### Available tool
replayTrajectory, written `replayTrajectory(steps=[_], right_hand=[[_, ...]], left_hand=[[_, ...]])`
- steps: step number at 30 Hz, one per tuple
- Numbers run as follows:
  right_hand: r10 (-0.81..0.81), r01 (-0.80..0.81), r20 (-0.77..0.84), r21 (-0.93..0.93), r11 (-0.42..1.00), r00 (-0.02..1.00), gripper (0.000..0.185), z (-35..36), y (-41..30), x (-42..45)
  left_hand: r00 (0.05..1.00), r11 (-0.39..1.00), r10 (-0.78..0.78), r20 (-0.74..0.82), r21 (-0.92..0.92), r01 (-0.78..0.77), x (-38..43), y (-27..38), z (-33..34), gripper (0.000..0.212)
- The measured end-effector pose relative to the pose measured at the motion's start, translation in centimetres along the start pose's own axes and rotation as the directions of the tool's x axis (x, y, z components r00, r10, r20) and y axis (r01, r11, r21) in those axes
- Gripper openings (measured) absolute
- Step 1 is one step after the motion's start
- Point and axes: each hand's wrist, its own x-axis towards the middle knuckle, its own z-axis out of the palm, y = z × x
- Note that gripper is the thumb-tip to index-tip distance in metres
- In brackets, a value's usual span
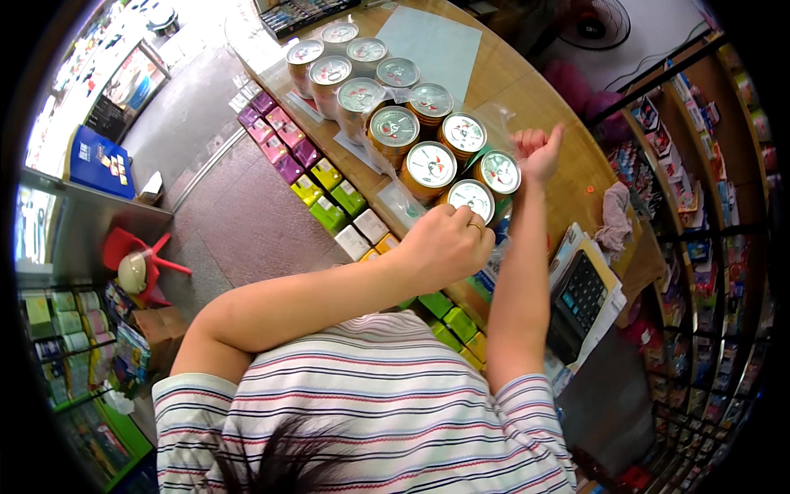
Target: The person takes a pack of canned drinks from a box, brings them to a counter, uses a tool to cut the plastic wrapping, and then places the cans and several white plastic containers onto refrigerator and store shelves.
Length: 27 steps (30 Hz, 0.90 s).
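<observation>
Two long rows of gold-sided drink cans (431,164) stand upright on a wooden counter, with clear plastic film (382,157) around part of the group. My left hand (450,244) is at the near end of the rows, its fingers curled down against the nearest can (471,199); a ring is on one finger. What its fingertips grip is hidden. Beyond the cans' right side, my right hand (538,151) has its thumb raised and its other fingers curled, close to the can at the right corner (500,171). Its palm side is partly out of sight.
Small coloured boxes (324,175) line the counter's left side. A calculator (580,290) lies on papers at the right, near a crumpled cloth (614,216). Stocked shelves (697,185) curve along the right. A red stool (145,262) stands on the floor at left.
</observation>
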Motion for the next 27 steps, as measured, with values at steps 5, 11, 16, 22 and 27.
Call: replayTrajectory(steps=[5,11,16,22,27], right_hand=[[-0.084,0.201,0.204,-0.660,0.724,0.975,0.037,-1.1,-1.8,-0.7],[0.045,0.725,0.754,-0.645,0.241,0.655,0.029,4.5,-7.8,-6.7],[0.327,0.717,0.739,-0.665,0.210,0.590,0.061,2.4,-8.2,-6.5],[0.313,0.670,0.673,-0.730,0.136,0.670,0.080,1.6,-6.4,-6.3],[0.241,0.575,0.639,-0.766,0.288,0.731,0.073,-0.3,-6.0,-6.2]], left_hand=[[0.987,0.963,0.138,0.081,-0.242,-0.115,-3.6,-1.1,0.5,0.018],[0.981,0.804,-0.098,0.170,-0.567,0.179,-6.3,-3.7,1.0,0.019],[0.951,0.693,-0.305,0.049,-0.673,0.257,-3.3,-6.2,-2.3,0.010],[0.974,0.917,-0.196,0.113,-0.330,0.223,1.1,-9.4,-2.7,0.041],[0.978,0.928,-0.161,0.134,-0.316,0.196,1.4,-8.5,-3.2,0.045]])
